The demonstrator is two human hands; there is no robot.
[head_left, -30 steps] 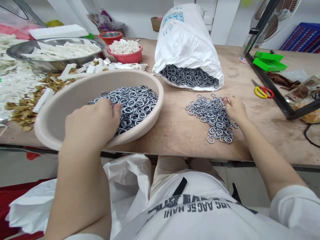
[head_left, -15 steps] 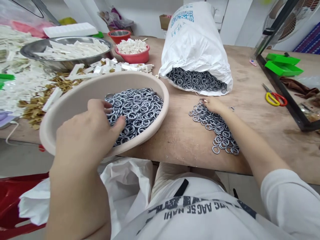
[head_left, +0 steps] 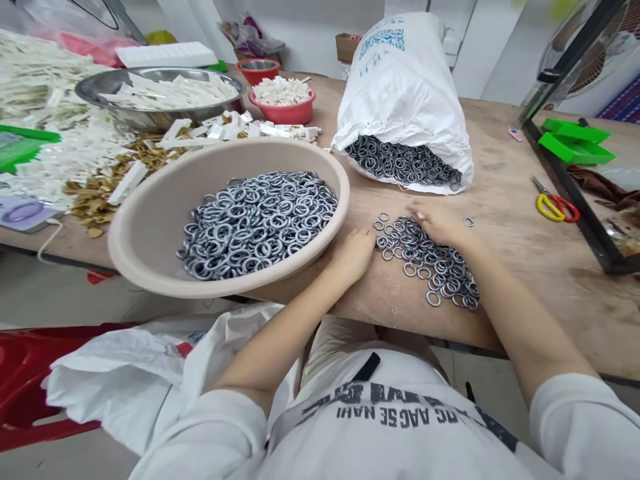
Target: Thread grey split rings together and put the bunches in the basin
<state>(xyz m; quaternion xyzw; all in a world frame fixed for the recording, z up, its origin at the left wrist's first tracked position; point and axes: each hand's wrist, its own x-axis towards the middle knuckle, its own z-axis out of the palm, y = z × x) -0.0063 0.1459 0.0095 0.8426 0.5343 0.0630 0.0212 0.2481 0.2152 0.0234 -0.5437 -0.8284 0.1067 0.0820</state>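
A loose pile of grey metal-looking rings [head_left: 445, 267] lies on the wooden table between my two hands. My left hand [head_left: 354, 255] rests low on the table, its fingers stretched toward the left edge of the pile and holding nothing I can see. Over the top of the pile reaches my right hand [head_left: 436, 223], open, with its fingers slightly apart and pointing left; the rings beneath it are partly hidden. Left of both hands stands a large beige basin [head_left: 145, 250] holding many more such rings [head_left: 260, 223].
Behind the pile, a white sack [head_left: 400, 87] lies with its mouth facing me, full of rings. Scissors [head_left: 555, 205] and green trays [head_left: 575, 143] are at right by a black frame. White and golden pieces, a metal bowl [head_left: 160, 120] and a pink bowl [head_left: 285, 115] fill the left.
My left hand has left the basin and come right, down to the table beside the pile. My right hand stays at the pile, shifted slightly. The view has turned a little left.
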